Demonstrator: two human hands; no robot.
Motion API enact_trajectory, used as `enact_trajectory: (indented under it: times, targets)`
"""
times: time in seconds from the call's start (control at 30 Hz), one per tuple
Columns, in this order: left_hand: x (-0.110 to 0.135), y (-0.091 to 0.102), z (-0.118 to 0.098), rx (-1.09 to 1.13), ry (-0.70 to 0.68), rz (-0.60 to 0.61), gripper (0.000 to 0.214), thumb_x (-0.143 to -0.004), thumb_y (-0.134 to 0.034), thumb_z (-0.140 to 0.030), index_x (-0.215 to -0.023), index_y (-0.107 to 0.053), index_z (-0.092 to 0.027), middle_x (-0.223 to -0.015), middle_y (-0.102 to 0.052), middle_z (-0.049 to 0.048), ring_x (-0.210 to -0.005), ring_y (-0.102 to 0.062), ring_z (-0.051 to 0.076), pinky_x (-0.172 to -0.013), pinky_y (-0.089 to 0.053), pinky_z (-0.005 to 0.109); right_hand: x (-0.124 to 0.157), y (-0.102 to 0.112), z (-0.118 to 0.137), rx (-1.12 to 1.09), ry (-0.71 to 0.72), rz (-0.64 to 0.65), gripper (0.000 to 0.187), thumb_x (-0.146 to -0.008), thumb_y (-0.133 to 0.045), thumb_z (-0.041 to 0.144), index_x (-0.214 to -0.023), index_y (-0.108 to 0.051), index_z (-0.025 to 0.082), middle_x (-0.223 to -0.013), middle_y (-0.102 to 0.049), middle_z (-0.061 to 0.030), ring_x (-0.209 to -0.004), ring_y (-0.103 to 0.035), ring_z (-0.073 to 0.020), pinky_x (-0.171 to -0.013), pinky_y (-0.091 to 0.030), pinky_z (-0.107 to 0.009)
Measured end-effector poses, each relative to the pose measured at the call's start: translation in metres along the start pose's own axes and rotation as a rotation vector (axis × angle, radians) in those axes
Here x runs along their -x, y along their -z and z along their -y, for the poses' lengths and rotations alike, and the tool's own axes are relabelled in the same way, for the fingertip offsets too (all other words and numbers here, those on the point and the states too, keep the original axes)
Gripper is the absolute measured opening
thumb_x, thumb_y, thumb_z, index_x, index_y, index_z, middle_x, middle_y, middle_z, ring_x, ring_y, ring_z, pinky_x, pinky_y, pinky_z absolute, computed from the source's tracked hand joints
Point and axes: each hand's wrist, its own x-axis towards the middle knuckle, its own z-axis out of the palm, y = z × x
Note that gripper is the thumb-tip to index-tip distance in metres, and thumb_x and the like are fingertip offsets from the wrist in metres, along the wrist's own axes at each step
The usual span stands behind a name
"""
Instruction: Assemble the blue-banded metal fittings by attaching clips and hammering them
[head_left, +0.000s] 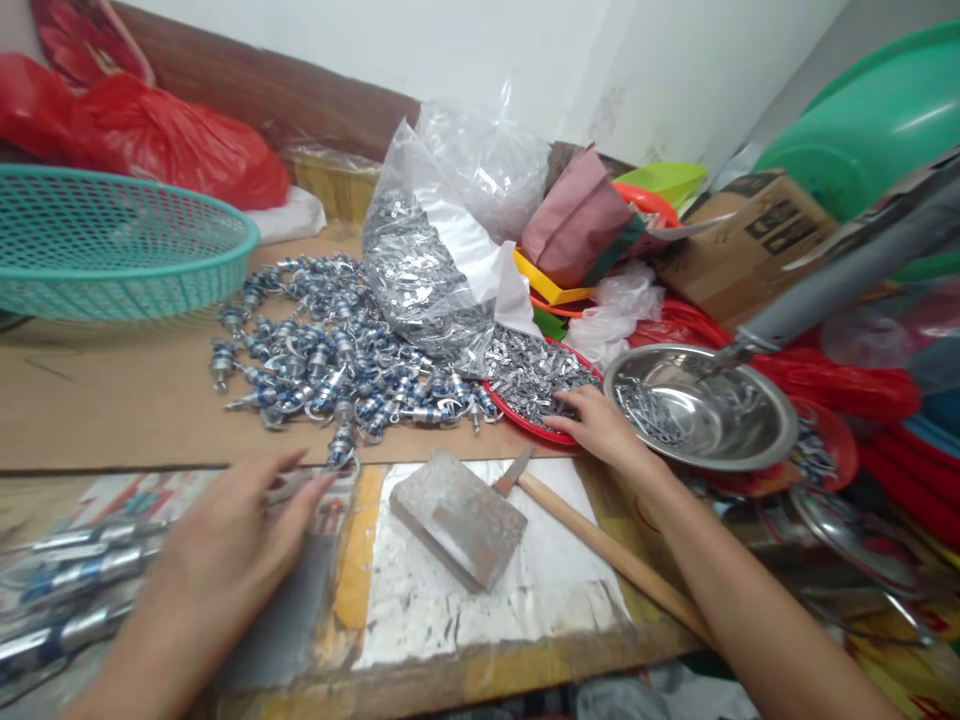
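Observation:
My left hand (pixel 232 540) is at the front left, slightly blurred, thumb and fingers apart. Just beyond its fingertips a small silver-and-blue metal fitting (pixel 343 436) with a ring lies at the cardboard's front edge; I see no clear grip on it. A large heap of the same fittings (pixel 315 345) spreads behind. My right hand (pixel 600 425) reaches over the red plate (pixel 529 425), its fingers parted at the edge of a pile of small flat metal clips (pixel 536 370). Between my hands a metal block (pixel 459 520) rests on white paper, beside a wooden-handled hammer (pixel 615 555).
Finished-looking rows of fittings (pixel 82 580) lie at the near left. A steel bowl (pixel 705 400) holds metal pins, with a grey lever arm (pixel 847 270) above it. A clear bag of clips (pixel 420 270), a teal basket (pixel 120 245) and a cardboard box (pixel 742 240) stand behind.

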Motion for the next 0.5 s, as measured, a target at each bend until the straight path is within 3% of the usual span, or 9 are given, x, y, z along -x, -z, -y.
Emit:
enact_trajectory:
  times: [0.1, 0.2, 0.3, 0.4, 0.5]
  targets:
    - [-0.018, -0.015, -0.019, -0.163, -0.029, 0.077, 0.030, -0.084, -0.041, -0.041, -0.095, -0.056, -0.018, -0.077, -0.066, 0.0106, -0.074, -0.065, 0.032, -0.061, -0.043, 0.037, -0.015, -0.011, 0.001, 0.004, 0.017, 0.021, 0.012, -0.075, -0.066, 0.023, -0.083, -0.074, 0.019, -0.081, -0.069, -0.0056, -0.077, -0.064, -0.0206, -0.075, -0.046, -0.030]
    - [-0.019, -0.015, -0.013, -0.197, -0.036, 0.117, 0.020, -0.082, -0.040, -0.035, -0.084, -0.057, -0.023, -0.068, -0.067, 0.0062, -0.065, -0.064, 0.029, -0.056, -0.040, 0.034, -0.015, -0.007, 0.006, -0.012, 0.013, -0.013, 0.013, -0.079, -0.061, 0.022, -0.080, -0.074, 0.021, -0.085, -0.070, -0.0058, -0.081, -0.063, -0.0209, -0.077, -0.044, -0.030]
    - [-0.008, -0.002, 0.007, -0.150, -0.068, 0.174, 0.023, -0.078, -0.041, -0.037, -0.078, -0.062, -0.025, -0.077, -0.073, 0.0037, -0.072, -0.066, 0.026, -0.064, -0.045, 0.033, -0.011, 0.004, 0.007, -0.055, -0.029, -0.059, 0.011, -0.077, -0.063, 0.027, -0.075, -0.073, 0.022, -0.084, -0.070, -0.0064, -0.085, -0.062, -0.0247, -0.076, -0.044, -0.033]
    - [0.001, 0.007, 0.022, -0.040, -0.103, 0.236, 0.029, -0.071, -0.042, -0.035, -0.076, -0.068, -0.024, -0.093, -0.074, 0.0055, -0.089, -0.067, 0.025, -0.082, -0.047, 0.034, -0.009, 0.010, 0.004, -0.159, -0.085, -0.080, 0.007, -0.069, -0.070, 0.026, -0.065, -0.072, 0.021, -0.076, -0.070, -0.0069, -0.082, -0.063, -0.0269, -0.077, -0.044, -0.037]
    - [0.003, 0.004, 0.023, 0.005, -0.033, 0.215, 0.043, -0.074, -0.037, -0.042, -0.095, -0.067, -0.017, -0.100, -0.073, 0.0111, -0.091, -0.067, 0.027, -0.082, -0.050, 0.037, -0.008, 0.009, 0.006, -0.333, -0.160, -0.107, 0.010, -0.071, -0.066, 0.027, -0.072, -0.072, 0.019, -0.076, -0.070, -0.0073, -0.077, -0.065, -0.0248, -0.078, -0.047, -0.038]
